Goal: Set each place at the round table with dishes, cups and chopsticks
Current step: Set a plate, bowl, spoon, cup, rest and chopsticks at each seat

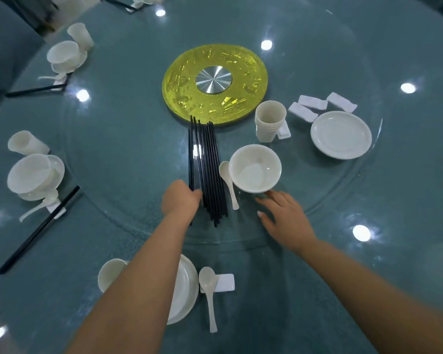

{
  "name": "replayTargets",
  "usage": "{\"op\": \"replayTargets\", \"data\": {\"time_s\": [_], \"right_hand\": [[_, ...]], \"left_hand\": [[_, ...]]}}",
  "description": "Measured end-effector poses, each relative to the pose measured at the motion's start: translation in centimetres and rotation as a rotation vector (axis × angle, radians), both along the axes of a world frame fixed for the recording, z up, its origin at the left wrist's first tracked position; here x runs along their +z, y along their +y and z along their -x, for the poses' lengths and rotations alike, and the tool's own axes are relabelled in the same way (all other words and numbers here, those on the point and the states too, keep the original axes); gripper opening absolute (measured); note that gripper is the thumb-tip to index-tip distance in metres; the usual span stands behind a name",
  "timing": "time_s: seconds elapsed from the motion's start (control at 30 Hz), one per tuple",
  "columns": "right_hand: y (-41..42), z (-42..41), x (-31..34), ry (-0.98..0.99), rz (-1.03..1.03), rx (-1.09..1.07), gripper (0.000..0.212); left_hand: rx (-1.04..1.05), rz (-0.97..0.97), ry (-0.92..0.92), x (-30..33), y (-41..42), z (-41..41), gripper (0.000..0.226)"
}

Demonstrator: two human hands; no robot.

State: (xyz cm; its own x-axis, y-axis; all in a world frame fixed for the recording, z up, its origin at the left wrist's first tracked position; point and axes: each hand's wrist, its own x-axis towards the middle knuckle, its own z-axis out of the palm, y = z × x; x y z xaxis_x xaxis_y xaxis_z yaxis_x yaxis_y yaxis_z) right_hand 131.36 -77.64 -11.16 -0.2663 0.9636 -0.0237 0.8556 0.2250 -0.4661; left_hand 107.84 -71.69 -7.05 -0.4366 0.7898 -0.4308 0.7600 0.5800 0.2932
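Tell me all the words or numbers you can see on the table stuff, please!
None can be read.
Gold disc in the middle of the table: shiny raised patterns, too blurred to tell whether any are writing.
Cups, bowl, plate, spoon, black chopsticks: plain, no labels or numbers.
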Motion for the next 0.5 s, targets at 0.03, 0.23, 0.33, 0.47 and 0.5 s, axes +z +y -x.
{"op": "replayTargets", "data": {"time_s": [0.03, 0.23, 0.33, 0.47, 0.5], "right_hand": [[0.0, 0.0, 0.1, 0.004, -0.002, 0.001, 0.035], [-0.9, -0.1, 0.2, -0.016, 0.017, 0.027, 0.042], [-1.4, 0.1, 0.7, -0.078, 0.102, 0.092, 0.052], [-1.4, 0.5, 2.1, -0.267, 0.258, 0.163, 0.063], [-1.3, 0.5, 2.5, -0.274, 0.288, 0.163, 0.063]], "left_hand": [[0.004, 0.007, 0.000, 0.0, 0.0, 0.1, 0.035], [0.077, -0.038, -0.094, 0.1, -0.9, 0.5, 0.038], [0.128, -0.069, -0.152, 0.4, -2.1, 1.0, 0.032], [0.160, -0.123, -0.209, 0.9, -4.7, 1.6, 0.031], [0.186, -0.143, -0.266, 1.1, -5.4, 1.7, 0.027]]}}
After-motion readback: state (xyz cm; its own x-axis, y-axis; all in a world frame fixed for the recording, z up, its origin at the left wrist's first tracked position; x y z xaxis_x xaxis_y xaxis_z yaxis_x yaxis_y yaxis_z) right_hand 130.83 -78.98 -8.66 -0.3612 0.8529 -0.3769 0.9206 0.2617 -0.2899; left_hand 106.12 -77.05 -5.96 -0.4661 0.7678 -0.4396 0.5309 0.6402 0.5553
